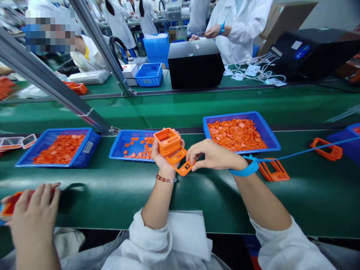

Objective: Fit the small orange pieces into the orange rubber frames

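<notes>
A stack of orange plastic frames rests in my left hand, whose fingers wrap round it from below and behind. One orange frame sticks out from the bottom of the stack toward me. At its outer end my right hand pinches, thumb and fingers close to a small dark cutout; whether a small piece sits between the fingertips I cannot make out. A blue wrist strap with a cord circles my right wrist. Behind my left hand, a shallow blue tray holds scattered small orange pieces.
Blue bins full of small orange pieces stand left and right. Loose orange frames lie at right. Another person's hand holds an orange part at far left. A metal post slants across; a black box stands behind the belt.
</notes>
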Demonstrator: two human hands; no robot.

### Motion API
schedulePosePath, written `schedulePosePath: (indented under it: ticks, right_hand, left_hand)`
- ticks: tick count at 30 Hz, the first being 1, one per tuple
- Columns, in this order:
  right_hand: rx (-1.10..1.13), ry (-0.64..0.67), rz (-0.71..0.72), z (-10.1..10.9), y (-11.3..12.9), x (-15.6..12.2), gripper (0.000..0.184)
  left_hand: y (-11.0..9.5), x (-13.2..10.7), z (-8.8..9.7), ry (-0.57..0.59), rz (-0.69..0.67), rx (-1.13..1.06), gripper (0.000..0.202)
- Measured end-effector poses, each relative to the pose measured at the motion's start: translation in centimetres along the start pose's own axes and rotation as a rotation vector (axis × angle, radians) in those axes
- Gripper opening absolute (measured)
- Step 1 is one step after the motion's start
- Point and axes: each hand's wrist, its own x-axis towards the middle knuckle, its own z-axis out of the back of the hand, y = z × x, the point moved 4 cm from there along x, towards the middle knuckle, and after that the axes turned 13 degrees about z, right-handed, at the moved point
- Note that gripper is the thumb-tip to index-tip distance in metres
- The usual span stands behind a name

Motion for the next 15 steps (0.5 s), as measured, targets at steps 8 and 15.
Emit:
schedulePosePath:
  ticks: [8, 15]
  right_hand:
    - [-0.250, -0.229, 0.072, -0.2, -0.1, 0.2, 0.012]
    - [-0.276, -0.092, 0.037, -1.0, -0.2, 0.4, 0.033]
  left_hand:
    - [-15.8, -8.2, 26.4, -0.451, -0.209, 0.010, 0.074]
    - [-17.7, -7.6, 40.3, -0.062, -0.023, -0.200, 0.062]
